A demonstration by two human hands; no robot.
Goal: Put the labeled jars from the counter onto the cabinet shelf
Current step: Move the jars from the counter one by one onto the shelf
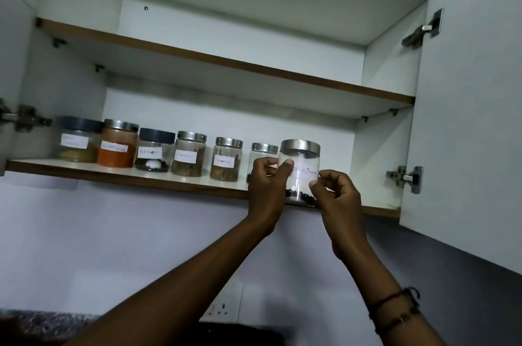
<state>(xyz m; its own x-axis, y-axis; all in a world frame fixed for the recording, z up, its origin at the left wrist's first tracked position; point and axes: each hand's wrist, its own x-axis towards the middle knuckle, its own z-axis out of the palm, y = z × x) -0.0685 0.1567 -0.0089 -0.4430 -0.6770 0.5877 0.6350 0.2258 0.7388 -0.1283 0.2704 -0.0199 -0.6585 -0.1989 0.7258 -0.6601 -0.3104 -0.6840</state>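
- Black Pepper jar (300, 173): clear, steel lid, a few dark peppercorns at the bottom; upright at the front edge of the lower cabinet shelf (127, 174), its base level with that edge.
- Left hand (267, 184): grip closed on the jar's left side, thumb pressed over the left end of the white label.
- Right hand (336, 193): grip narrow, fingertips pinching the label's right end at the jar's right side; thread bands at the wrist.
- Steel-lidded jar (264, 153): just behind and left of the grip, partly hidden by the left hand; whether it touches the held jar cannot be told.
- Row further left of the grip: two steel-lidded jars of brown contents (226, 159), a dark-lidded jar (156, 149), an orange-powder jar (118, 145), a dark-lidded jar at the far end (77, 139); all labelled, all upright.
- Right of the grip: bare shelf up to the cabinet wall, then the open door (466, 119) with its hinges.
- Above the grip: upper shelf (226, 61).
- Below the grip: wall socket (223, 310).
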